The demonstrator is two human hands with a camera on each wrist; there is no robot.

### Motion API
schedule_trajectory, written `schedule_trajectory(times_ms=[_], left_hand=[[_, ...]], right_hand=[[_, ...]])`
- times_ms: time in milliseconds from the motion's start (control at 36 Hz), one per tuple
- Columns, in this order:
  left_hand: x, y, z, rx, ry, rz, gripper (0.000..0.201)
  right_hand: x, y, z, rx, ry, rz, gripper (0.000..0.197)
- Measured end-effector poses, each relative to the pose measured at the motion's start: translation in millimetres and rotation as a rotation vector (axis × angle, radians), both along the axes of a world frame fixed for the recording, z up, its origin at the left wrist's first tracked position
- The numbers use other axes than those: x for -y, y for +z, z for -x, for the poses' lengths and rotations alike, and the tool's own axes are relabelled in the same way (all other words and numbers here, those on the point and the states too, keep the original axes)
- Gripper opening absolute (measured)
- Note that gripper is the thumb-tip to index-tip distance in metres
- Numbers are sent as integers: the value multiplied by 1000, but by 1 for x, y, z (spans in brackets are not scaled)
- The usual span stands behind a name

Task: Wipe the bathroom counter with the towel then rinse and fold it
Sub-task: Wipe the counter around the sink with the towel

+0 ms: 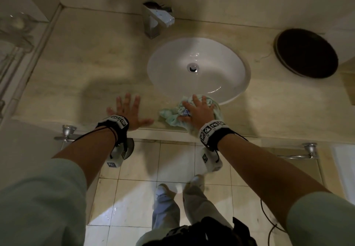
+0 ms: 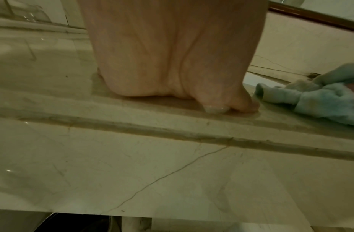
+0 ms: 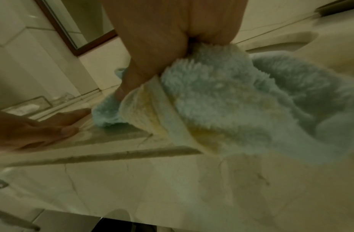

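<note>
One towel (image 1: 172, 116): fluffy pale-green terry with a yellowish woven band, bunched in a wad on the front strip of the counter (image 1: 76, 69), at 6 o'clock of the sink (image 1: 221, 84), part of it hanging over the counter's front edge. Counter is polished beige stone, veined, with a stepped front lip; wet sheen beside the towel.

Right hand (image 1: 199, 112): palm down on top of the towel, fingers spread and fairly straight, pressing it flat, not clenched round it. Forearm runs back toward 5 o'clock.

Left hand (image 1: 127, 112): flat on bare counter at 9 o'clock of the towel, just beside it, fingers splayed, thumb pointing at the towel; holding nothing.

One oval white glazed basin with a metal drain (image 1: 192, 67) at centre. One angular chrome faucet (image 1: 155, 20) at the sink's 11 o'clock. One round dark disc with a metal rim (image 1: 306, 52) at 3 o'clock. Two tagged wrist bands, one per wrist.
</note>
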State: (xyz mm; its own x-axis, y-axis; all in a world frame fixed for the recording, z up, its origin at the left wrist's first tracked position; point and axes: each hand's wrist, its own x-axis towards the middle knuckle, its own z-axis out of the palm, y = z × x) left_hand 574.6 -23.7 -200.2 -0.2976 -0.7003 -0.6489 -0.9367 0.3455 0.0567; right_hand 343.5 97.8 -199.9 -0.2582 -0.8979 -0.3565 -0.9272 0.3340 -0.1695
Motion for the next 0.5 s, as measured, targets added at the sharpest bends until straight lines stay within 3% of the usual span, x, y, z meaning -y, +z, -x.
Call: schedule_trajectory(times_ms=[222, 500], left_hand=[[-3, -4, -1, -34, 7, 42, 109], [-2, -18, -3, -91, 37, 101, 102]], right_hand=[[-22, -1, -20, 8, 159, -2, 74], [28, 2, -27, 72, 79, -1, 72]])
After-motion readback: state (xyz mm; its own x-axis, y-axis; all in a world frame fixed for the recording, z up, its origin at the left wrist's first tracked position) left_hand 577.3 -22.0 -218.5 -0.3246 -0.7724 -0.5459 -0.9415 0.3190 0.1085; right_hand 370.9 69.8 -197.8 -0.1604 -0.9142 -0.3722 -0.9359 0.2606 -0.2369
